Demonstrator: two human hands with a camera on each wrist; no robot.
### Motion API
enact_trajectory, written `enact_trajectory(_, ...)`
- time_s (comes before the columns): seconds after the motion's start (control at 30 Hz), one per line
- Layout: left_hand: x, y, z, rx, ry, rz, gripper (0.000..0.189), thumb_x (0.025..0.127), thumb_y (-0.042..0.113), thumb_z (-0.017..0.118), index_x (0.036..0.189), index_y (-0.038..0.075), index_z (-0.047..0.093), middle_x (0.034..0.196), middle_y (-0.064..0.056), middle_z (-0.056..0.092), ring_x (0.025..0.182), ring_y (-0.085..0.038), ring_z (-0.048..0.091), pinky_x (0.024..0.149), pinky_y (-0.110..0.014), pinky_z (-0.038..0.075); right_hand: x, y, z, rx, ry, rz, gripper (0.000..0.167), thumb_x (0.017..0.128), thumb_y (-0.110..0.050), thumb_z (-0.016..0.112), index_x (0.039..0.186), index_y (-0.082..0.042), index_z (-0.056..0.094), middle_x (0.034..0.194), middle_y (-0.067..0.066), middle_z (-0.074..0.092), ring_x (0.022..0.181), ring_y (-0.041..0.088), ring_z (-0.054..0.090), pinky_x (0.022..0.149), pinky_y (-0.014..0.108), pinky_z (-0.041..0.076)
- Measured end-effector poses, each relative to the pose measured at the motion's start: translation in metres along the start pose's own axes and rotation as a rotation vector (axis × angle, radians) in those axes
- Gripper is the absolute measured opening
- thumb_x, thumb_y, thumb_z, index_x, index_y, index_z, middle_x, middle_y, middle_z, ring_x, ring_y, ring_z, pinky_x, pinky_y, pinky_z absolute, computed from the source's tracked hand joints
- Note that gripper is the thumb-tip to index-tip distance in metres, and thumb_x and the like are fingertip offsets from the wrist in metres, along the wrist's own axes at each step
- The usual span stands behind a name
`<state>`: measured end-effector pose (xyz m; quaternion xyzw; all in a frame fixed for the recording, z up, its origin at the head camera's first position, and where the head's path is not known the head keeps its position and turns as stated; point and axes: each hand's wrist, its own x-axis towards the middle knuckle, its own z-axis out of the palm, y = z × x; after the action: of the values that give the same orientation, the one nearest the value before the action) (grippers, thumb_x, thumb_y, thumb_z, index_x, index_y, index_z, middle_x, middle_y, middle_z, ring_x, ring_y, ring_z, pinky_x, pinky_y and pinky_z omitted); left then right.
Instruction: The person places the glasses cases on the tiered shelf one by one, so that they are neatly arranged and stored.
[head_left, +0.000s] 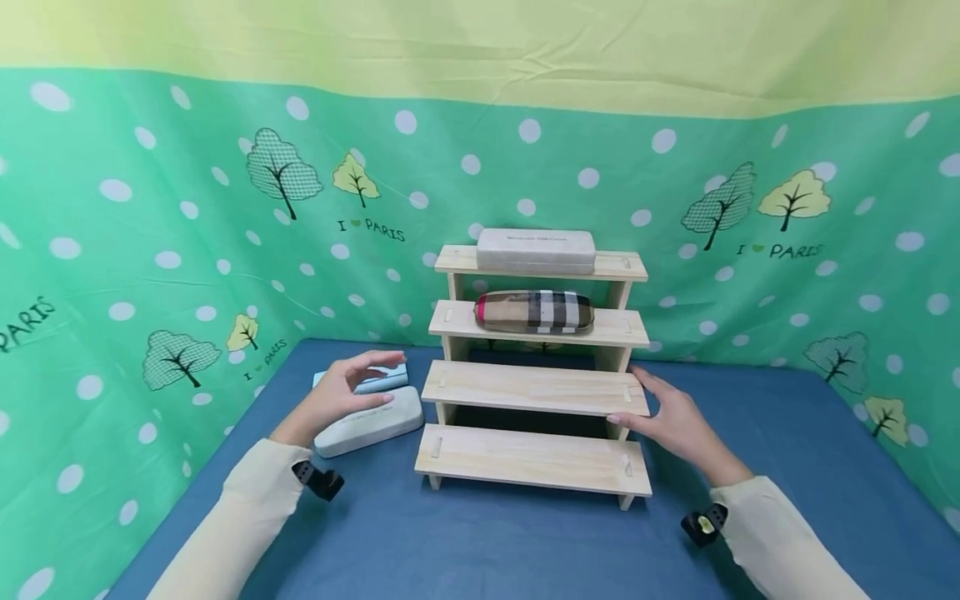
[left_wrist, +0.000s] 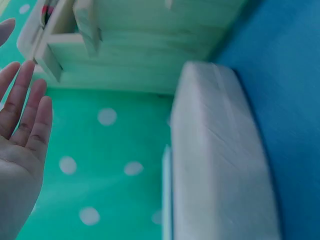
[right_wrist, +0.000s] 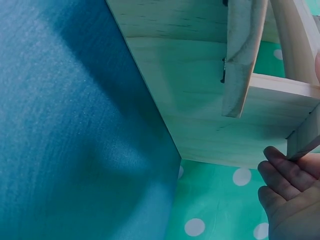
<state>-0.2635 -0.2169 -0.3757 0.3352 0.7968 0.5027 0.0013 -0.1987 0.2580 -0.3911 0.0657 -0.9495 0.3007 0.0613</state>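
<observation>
Table (head_left: 480, 550): two hands (head_left: 339, 402) (head_left: 677, 423), one rack (head_left: 535, 387).

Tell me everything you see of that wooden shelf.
The wooden shelf stands upright on the blue surface: four pale, grained boards rising like steps on side supports, with joints near their ends. A grey case lies on the top board, a plaid pouch on the next. The right hand grips the third board's right end.

There are one rack (head_left: 525, 460), four shelves (head_left: 536, 387), three cases (head_left: 371, 422), one pouch (head_left: 534, 312).
</observation>
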Motion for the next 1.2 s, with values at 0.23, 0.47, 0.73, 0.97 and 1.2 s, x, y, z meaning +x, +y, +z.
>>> enact_trajectory(0.23, -0.029, -0.028, -0.007, 0.022, 0.026, -0.092, 0.056, 0.083, 0.002, 0.068, 0.136, 0.004, 0.048, 0.136, -0.017, 0.050, 0.122, -0.021, 0.049, 0.097, -0.041, 0.041, 0.000, -0.002, 0.001, -0.004, 0.000, -0.015, 0.097, 0.078, -0.048, 0.072, 0.144, 0.007, 0.029, 0.141, 0.034, 0.035, 0.126, 0.050, 0.036, 0.095, 0.061, 0.034)
enact_trajectory(0.47, -0.050, -0.051, -0.016, -0.011, 0.071, -0.183, 0.057, 0.083, 0.008, 0.070, 0.136, 0.002, 0.048, 0.136, -0.022, 0.048, 0.123, -0.016, 0.048, 0.100, -0.041, 0.039, 0.001, -0.003, 0.001, -0.020, -0.001, -0.019, 0.097, 0.077, -0.049, 0.073, 0.143, 0.008, 0.029, 0.141, 0.034, 0.034, 0.127, 0.050, 0.035, 0.096, 0.061, 0.034)
enact_trajectory(0.73, -0.063, -0.063, -0.022, -0.041, 0.080, -0.253, 0.062, 0.083, 0.012, 0.072, 0.137, -0.001, 0.045, 0.138, -0.027, 0.045, 0.126, -0.024, 0.045, 0.097, -0.020, 0.038, 0.000, -0.005, -0.002, -0.049, -0.004, -0.009, 0.097, 0.077, -0.048, 0.073, 0.143, 0.008, 0.030, 0.140, 0.035, 0.034, 0.126, 0.051, 0.035, 0.096, 0.061, 0.034)
enact_trajectory(0.97, -0.067, -0.068, -0.027, -0.041, 0.082, -0.277, 0.062, 0.085, 0.015, 0.071, 0.138, -0.002, 0.044, 0.138, -0.023, 0.047, 0.118, 0.005, 0.045, 0.096, -0.015, 0.035, 0.000, -0.003, -0.002, -0.024, 0.002, 0.004, 0.094, 0.077, -0.049, 0.073, 0.143, 0.005, 0.033, 0.140, 0.033, 0.036, 0.124, 0.050, 0.037, 0.094, 0.063, 0.034)
enact_trajectory(1.2, -0.070, -0.071, -0.029, -0.020, 0.085, -0.326, 0.062, 0.085, 0.019, 0.070, 0.139, 0.001, 0.044, 0.138, -0.020, 0.048, 0.126, -0.008, 0.043, 0.102, -0.024, 0.034, 0.002, -0.003, -0.001, -0.006, 0.010, 0.001, 0.093, 0.076, -0.048, 0.074, 0.142, 0.004, 0.034, 0.139, 0.031, 0.038, 0.123, 0.049, 0.038, 0.094, 0.063, 0.033)
